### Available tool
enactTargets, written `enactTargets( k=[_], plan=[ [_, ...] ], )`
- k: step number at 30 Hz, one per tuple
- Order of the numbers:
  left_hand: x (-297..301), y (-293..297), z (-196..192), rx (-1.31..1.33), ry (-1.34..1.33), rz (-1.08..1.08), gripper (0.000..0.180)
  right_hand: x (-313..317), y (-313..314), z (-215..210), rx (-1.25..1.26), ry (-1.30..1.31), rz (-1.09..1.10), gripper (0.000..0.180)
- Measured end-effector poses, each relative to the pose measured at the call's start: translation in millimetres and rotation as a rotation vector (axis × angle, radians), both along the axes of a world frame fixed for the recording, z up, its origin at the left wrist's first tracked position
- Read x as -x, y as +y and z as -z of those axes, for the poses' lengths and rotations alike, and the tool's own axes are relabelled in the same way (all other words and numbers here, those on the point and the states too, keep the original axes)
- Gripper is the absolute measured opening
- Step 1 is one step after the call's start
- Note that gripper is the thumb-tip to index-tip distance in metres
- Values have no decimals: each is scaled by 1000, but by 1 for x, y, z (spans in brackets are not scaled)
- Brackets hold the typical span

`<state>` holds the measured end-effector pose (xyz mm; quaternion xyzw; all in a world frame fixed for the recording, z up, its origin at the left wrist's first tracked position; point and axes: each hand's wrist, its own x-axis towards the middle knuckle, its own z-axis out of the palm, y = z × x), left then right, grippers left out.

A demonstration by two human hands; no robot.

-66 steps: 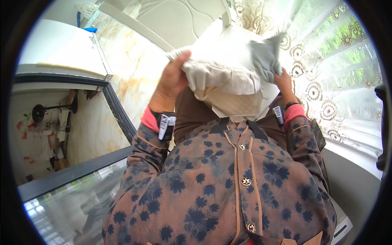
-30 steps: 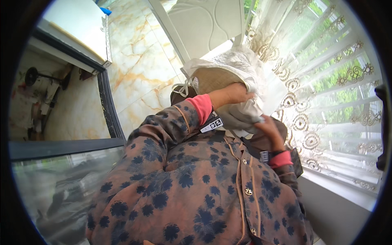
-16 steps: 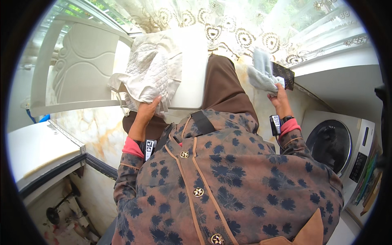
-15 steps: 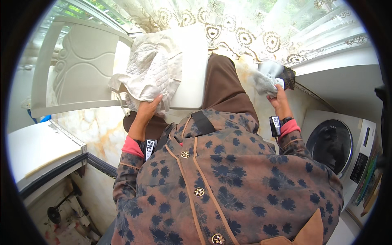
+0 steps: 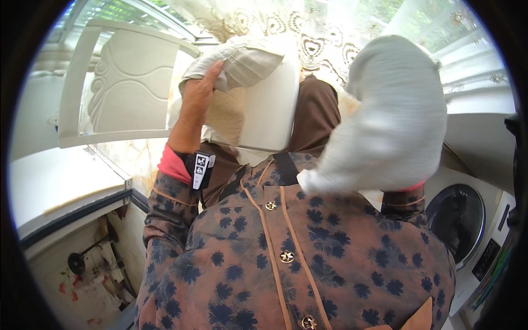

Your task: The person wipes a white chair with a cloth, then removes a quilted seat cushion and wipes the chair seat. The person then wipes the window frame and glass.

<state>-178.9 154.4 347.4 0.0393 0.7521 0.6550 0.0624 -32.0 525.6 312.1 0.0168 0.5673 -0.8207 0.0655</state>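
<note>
My left hand (image 5: 202, 88) grips the edge of an off-white quilted cloth (image 5: 247, 61), thumb on top. The cloth's upper part is lifted and folded over, and a beige quilted part hangs lower against the white chair seat (image 5: 268, 104). On the right, a light grey cloth (image 5: 393, 118) is up in the air, smeared by motion and close to my chest. It covers my right hand entirely; only part of that sleeve shows below it. The cloth is held up at the end of my right arm, but the fingers are hidden.
The chair's carved white back (image 5: 132, 82) stands at the left. A patterned sheer curtain (image 5: 275, 25) hangs at the far side. A front-loading washing machine (image 5: 456, 214) is at the right, a white-topped surface (image 5: 66, 190) at the left. My brown-trousered knee (image 5: 316, 110) is beside the seat.
My left hand has moved away from me, lifting and folding the quilted cloth. The light grey cloth has swung up and toward me, hiding my right hand, which was gripping it.
</note>
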Motion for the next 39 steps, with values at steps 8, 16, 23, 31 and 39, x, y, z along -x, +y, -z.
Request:
enactTargets(
  k=[8, 16, 23, 31, 39],
  plan=[
    [-11, -48, 46, 108, -166, 28, 40, 90, 2, 88, -824, -170, -94, 42],
    [8, -81, 30, 37, -114, -143, 30, 121, 58, -25, -427, 528, 815, 39],
    [-30, -59, 39, 84, -215, 42, 31, 64, -44, 27, -893, 17, -1033, 51],
    [-12, -73, 23, -70, -16, -73, 31, 37, 36, -39, 98, -17, -60, 63],
    [-29, -48, 32, 193, -176, 25, 37, 68, -33, 6, -765, -240, -174, 41]
  ],
)
